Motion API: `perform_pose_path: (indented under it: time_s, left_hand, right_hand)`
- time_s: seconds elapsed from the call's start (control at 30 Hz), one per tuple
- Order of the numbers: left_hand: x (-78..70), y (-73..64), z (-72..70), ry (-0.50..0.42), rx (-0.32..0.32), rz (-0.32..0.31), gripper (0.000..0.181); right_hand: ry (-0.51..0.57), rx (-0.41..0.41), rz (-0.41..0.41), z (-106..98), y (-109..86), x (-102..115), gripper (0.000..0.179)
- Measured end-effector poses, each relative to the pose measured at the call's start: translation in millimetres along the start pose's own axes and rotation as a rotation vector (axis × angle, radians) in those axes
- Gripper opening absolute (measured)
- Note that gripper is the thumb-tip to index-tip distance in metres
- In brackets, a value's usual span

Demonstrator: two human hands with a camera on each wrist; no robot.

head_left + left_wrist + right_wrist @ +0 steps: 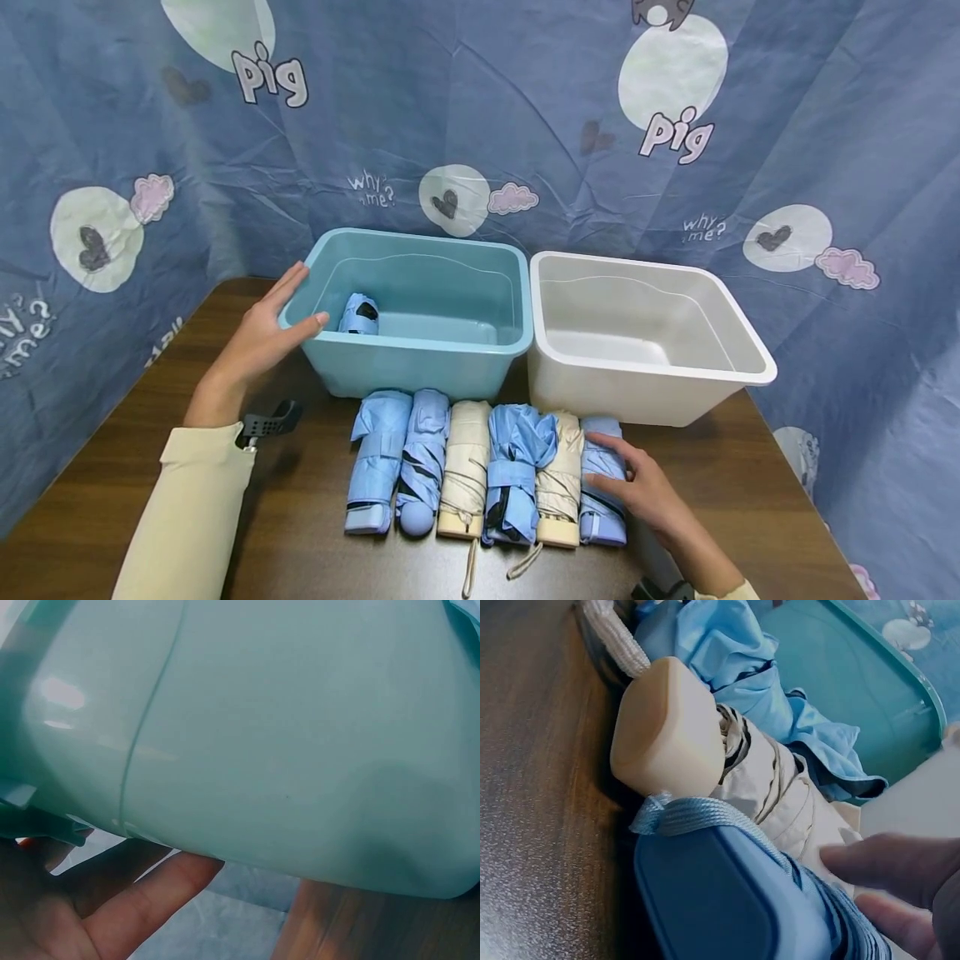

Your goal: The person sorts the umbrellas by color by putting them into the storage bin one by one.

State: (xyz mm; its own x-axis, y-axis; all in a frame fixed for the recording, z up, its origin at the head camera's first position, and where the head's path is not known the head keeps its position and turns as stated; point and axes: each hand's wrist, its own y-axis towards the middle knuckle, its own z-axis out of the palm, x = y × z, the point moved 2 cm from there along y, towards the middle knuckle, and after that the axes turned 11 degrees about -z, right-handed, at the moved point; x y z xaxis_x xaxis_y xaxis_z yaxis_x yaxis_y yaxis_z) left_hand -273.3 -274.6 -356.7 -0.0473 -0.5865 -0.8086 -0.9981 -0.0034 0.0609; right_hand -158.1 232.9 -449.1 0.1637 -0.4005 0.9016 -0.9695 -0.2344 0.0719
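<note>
My left hand (262, 333) rests at the left end of the teal bin (420, 343), with fingers along its outer side and the thumb near its front rim. In the left wrist view, extended fingers (154, 900) lie against the bin's wall. A rolled blue umbrella (360, 315) is inside that bin. My right hand (648, 492) reaches over the rightmost blue folded umbrella (602, 521), fingers apart and only slightly bent. In the right wrist view, its fingertips hover by this umbrella (712, 892) and the neighbouring beige umbrella (761, 780); contact is unclear.
Left of these, more folded umbrellas lie side by side: a wrinkled blue umbrella (512, 475), a beige umbrella (463, 467), a blue round-handled umbrella (423, 458) and another blue umbrella (378, 458). A white bin (637, 392) stands beside the teal one, before a blue curtain (480, 108).
</note>
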Motion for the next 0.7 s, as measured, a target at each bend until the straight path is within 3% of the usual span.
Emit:
perform_pose_path:
  time_s: [0.43, 0.7]
  left_hand:
    - [1.4, -0.6, 0.6, 0.018, 0.002, -0.012, 0.083]
    - [1.4, 0.0, 0.0, 0.01, 0.004, -0.012, 0.083]
  right_hand:
    - [0.01, -0.017, 0.011, -3, -4.2, -6, 0.062]
    - [0.085, -0.062, 0.044, -6, -12.6, -8, 0.063]
